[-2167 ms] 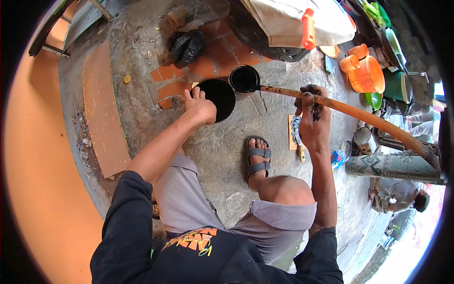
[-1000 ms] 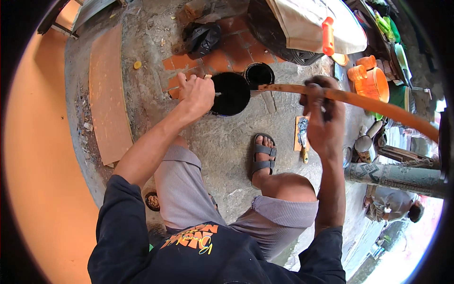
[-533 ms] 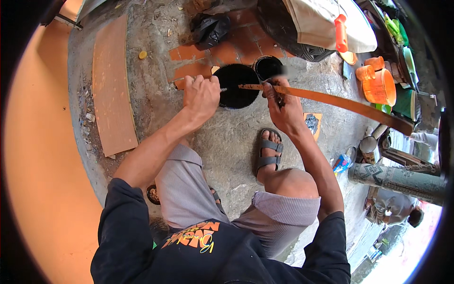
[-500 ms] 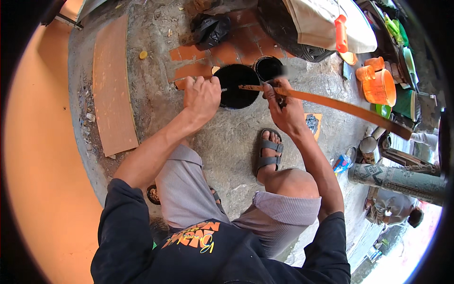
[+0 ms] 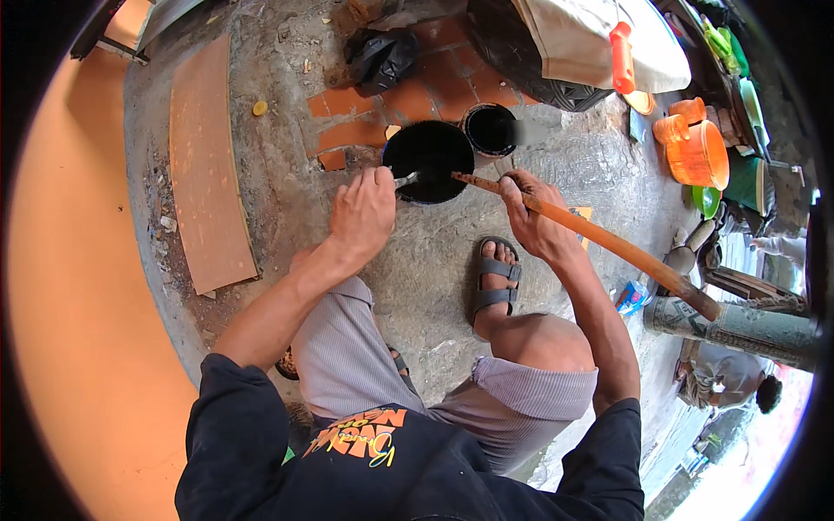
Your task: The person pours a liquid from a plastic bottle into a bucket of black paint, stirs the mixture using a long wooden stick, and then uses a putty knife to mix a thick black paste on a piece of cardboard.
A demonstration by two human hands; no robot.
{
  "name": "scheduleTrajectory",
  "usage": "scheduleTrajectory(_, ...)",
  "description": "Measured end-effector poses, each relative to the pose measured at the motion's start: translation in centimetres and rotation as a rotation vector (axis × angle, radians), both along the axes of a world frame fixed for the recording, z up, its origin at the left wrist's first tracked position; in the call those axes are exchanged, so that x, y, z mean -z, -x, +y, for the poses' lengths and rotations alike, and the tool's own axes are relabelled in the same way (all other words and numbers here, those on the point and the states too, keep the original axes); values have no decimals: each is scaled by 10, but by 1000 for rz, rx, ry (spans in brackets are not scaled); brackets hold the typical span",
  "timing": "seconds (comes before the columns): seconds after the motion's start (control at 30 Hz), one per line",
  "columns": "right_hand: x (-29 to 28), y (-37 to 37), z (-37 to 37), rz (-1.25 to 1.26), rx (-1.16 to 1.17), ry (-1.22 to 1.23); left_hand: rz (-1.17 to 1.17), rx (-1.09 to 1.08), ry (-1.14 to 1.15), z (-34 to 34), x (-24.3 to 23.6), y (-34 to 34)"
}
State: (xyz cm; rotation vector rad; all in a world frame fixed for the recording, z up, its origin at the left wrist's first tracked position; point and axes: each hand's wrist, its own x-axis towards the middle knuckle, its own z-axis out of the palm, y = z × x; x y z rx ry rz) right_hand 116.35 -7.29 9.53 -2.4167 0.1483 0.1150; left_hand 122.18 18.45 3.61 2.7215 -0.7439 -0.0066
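Observation:
A round bucket with a black inside stands on the concrete in front of me. At its left near rim my left hand is closed around a small metal tool, whose bright end reaches over the bucket; its kind is not clear. My right hand, its fingers stained dark, grips a long flat wooden stick near its dark tip. That tip points at the bucket's right side, and the stick's other end slants toward the lower right. A smaller dark-filled pot stands just beyond the bucket, to the right.
A wooden board lies along the orange wall at left. Behind the bucket are a black plastic bag and red bricks. An orange bucket is at right. Farther off, another person sits near a patterned column.
Both hands have moved slightly nearer to me. The stick has swung so its far end sits lower, and its tip has shifted right. More of the metal tool shows.

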Motion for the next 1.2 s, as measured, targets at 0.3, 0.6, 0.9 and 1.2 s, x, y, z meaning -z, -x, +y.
scheduleTrajectory(0.3,-8,4,-1,51,-80,82,131,52,-298,-10,-14,-1)
scheduleTrajectory(0.6,-20,16,-4,36,-162,71,228,-41,-504,-23,-17,-13)
scheduleTrajectory(0.9,-16,31,-3,-202,-248,100,331,-66,-338,-20,-25,-16)
scheduleTrajectory(1.2,1,44,-3,-294,-293,33,431,-212,-140,-23,-17,-9)
